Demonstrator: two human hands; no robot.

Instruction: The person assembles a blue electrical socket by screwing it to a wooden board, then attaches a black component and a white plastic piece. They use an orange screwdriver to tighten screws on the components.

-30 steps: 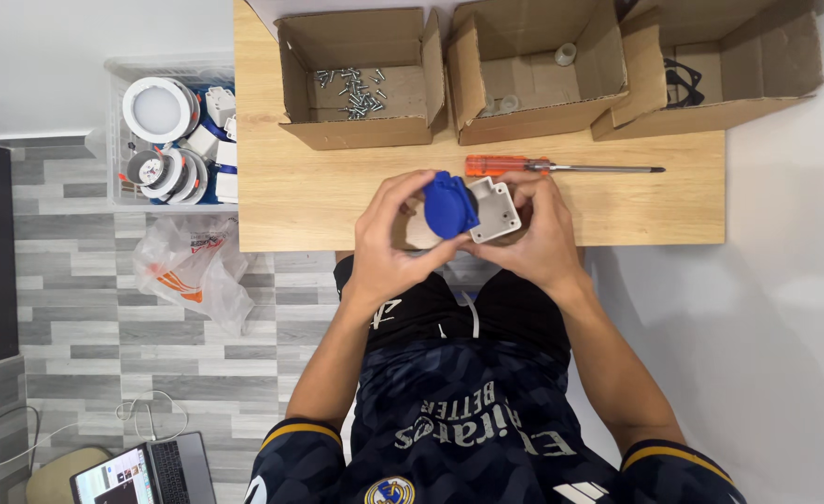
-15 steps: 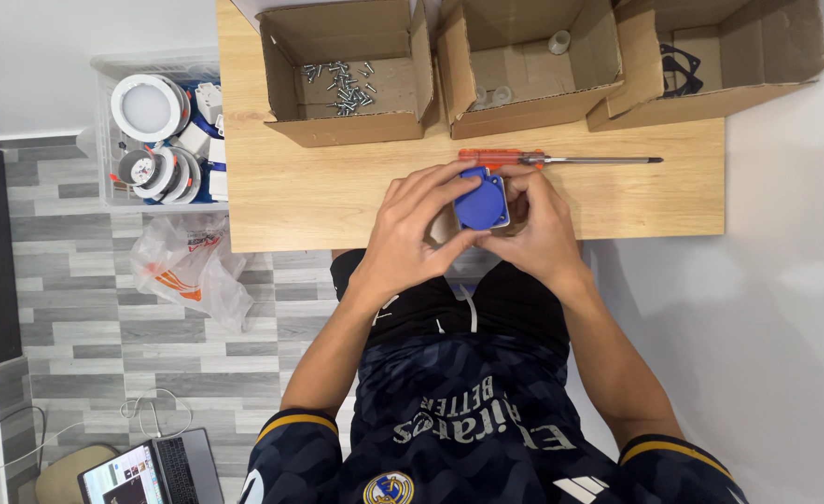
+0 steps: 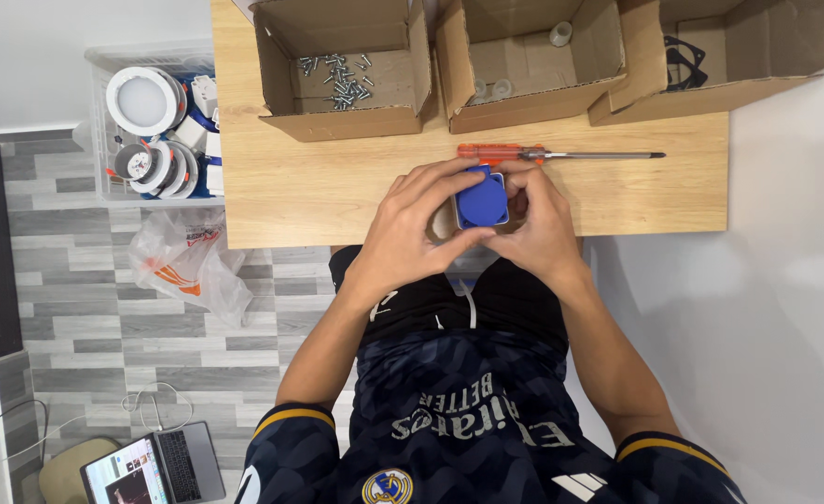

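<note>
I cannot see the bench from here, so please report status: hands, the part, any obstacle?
Left hand and right hand both grip blue socket part. Part over wooden table. Orange screwdriver close behind, not touching.

the socket [image 3: 481, 199] between the hands is bright blue with a pale grey body. the bench [image 3: 319, 187] is light wood grain. the screwdriver [image 3: 561, 153] has an orange-red handle and dark metal shaft. the boxes [image 3: 342, 121] are plain brown cardboard, the screws [image 3: 337, 79] silvery, the floor [image 3: 76, 299] grey striped planks.
</note>
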